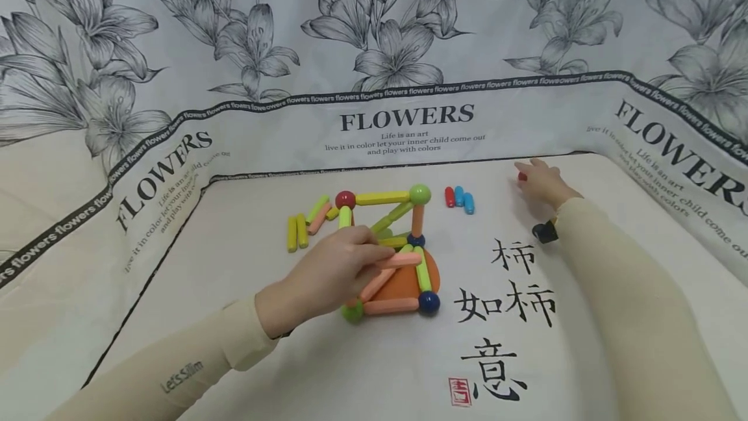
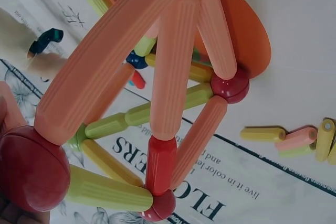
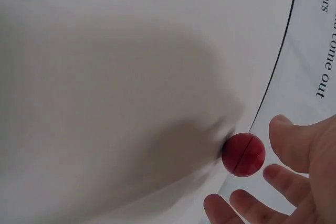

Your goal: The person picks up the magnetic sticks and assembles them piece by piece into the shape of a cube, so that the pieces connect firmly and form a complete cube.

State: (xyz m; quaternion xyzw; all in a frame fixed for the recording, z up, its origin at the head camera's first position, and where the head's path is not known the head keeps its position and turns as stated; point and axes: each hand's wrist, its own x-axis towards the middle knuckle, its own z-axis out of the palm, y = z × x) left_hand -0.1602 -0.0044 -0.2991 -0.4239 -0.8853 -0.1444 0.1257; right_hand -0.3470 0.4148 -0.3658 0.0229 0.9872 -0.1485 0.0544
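My left hand (image 1: 333, 271) holds a red ball (image 2: 34, 169) at a corner of a frame built of coloured sticks and balls; in the head view the hand hides that ball. A pink stick (image 1: 403, 260) runs from the ball past the fingers. The frame's upper far edge is a yellow stick (image 1: 382, 198) between a red ball (image 1: 345, 200) and a green ball (image 1: 419, 194). An orange rounded piece (image 1: 403, 288) lies at its base. Far right, my right hand (image 1: 543, 182) spreads its fingers beside a loose red ball (image 3: 243, 155), with a gap visible in the right wrist view.
Left of the frame lie loose yellow sticks (image 1: 297, 231), a green stick (image 1: 318, 209) and a pink stick (image 1: 319, 218). Short red (image 1: 449, 197) and blue pieces (image 1: 469, 203) lie right of it. Behind rises a flower-printed cloth (image 1: 403, 128); black characters (image 1: 505, 304) mark the tabletop.
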